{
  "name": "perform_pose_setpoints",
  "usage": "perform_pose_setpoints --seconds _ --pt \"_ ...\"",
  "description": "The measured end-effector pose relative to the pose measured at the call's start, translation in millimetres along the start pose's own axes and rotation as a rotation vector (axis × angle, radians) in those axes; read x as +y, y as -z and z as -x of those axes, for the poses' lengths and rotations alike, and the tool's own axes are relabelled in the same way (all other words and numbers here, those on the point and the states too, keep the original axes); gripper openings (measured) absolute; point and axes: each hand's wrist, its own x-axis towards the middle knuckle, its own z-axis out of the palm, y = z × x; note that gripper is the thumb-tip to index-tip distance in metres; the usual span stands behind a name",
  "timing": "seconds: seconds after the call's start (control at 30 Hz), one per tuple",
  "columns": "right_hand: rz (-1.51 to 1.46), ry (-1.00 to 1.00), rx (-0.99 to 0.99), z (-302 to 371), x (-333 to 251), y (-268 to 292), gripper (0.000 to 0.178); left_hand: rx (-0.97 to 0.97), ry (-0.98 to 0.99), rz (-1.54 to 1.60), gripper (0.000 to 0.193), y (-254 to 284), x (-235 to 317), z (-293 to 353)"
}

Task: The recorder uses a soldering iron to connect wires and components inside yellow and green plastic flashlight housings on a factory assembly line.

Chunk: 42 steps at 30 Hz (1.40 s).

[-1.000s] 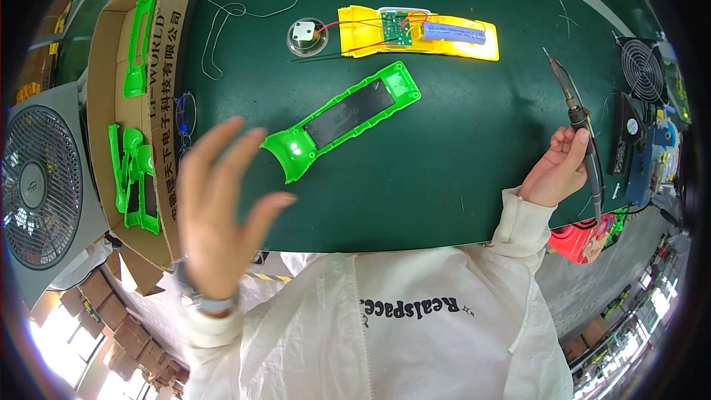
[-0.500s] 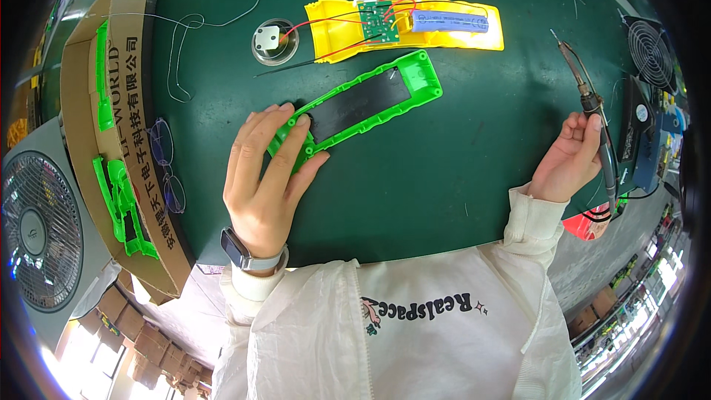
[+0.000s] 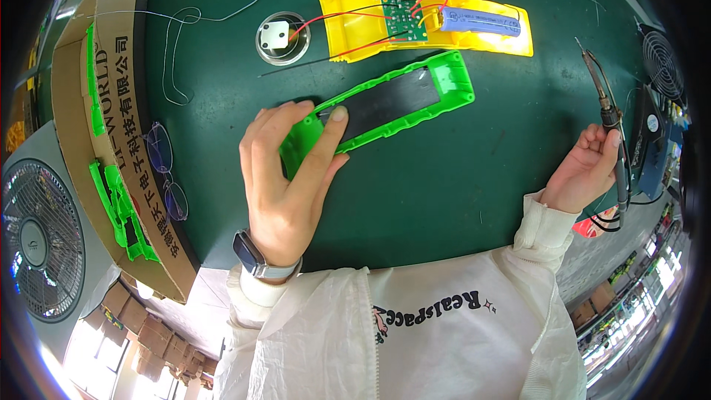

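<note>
Gripping the near end of a bright green plastic casing [image 3: 385, 107], the left hand [image 3: 285, 178] curls its fingers over the rounded left end while the thumb presses flat on the dark panel set into the shell. That long, shallow, tray-like casing lies slantwise on the green mat [image 3: 459, 192], its far end pointing up and to the right, away from the hand. The right hand [image 3: 585, 170] is closed around the handle of one soldering iron [image 3: 611, 126], a slim dark rod with a metal tip pointing away, its cord trailing down past the wrist; it is well apart from the casing.

Beyond the casing lies one yellow plastic shell half [image 3: 444, 26], glossy and curved, carrying one small green circuit board [image 3: 402, 9] and one grey-blue cylindrical battery [image 3: 481, 24], joined by red and black wires. One round speaker [image 3: 280, 37] sits to its left. At the left edge stands one cardboard box [image 3: 111, 141] holding several more green casings, count unclear. One pair of glasses [image 3: 167, 178] lies beside it. Two fans show: one at far left [image 3: 37, 237], one at far right [image 3: 663, 63].
</note>
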Motion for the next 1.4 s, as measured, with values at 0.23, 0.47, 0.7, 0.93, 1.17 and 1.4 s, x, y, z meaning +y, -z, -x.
perform_pose_setpoints --seconds 0.23,0.47,0.7,0.93,1.17,1.4 --pt "0.079 0.233 0.107 -41.4 9.0 -8.8 0.012 -0.006 -0.001 0.033 0.034 3.5 7.6 -20.4" --pt "0.186 0.304 0.105 -86.6 13.6 -13.9 0.02 0.133 0.067 -0.092 0.023 14.3 -7.6 -38.1" --pt "0.255 0.251 0.131 -97.2 18.2 -15.0 0.022 0.113 0.065 -0.092 0.022 11.8 -3.9 -51.1" --pt "0.27 0.248 0.136 -95.9 17.0 -21.8 0.016 0.133 0.112 0.017 0.014 22.4 1.7 -58.8" --pt "0.264 0.229 0.13 -96.8 18.2 -19.4 0.016 0.234 0.193 0.406 0.011 24.6 5.2 -53.1" --pt "0.26 0.202 0.081 -97.7 19.5 -16.4 0.024 0.292 0.374 0.973 0.015 -12.4 38.0 -45.3"
